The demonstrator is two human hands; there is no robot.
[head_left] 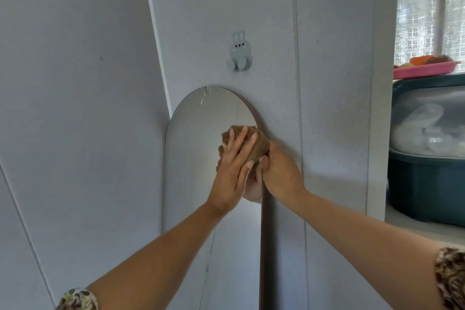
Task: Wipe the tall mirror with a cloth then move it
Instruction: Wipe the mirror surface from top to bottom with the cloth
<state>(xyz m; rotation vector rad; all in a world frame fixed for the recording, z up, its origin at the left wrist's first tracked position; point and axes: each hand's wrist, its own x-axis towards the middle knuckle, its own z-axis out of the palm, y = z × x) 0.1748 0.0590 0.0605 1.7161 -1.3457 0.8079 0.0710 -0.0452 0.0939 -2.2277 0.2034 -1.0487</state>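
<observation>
A tall mirror (196, 146) with a rounded top and a thin brown frame leans against the white wall. A crack runs down from its top edge. My left hand (232, 171) lies flat on a crumpled brown cloth (259, 145), pressing it to the glass near the mirror's upper right edge. My right hand (281, 171) grips the mirror's right edge just below the cloth, its fingers wrapped around the frame. The mirror's lower part runs out of view at the bottom.
A grey rabbit-shaped wall hook (239, 51) sits just above the mirror. To the right, past a white post (377, 133), a dark teal bin with a clear lid (427, 184) carries a pink tray (425, 69) of food, in front of a window.
</observation>
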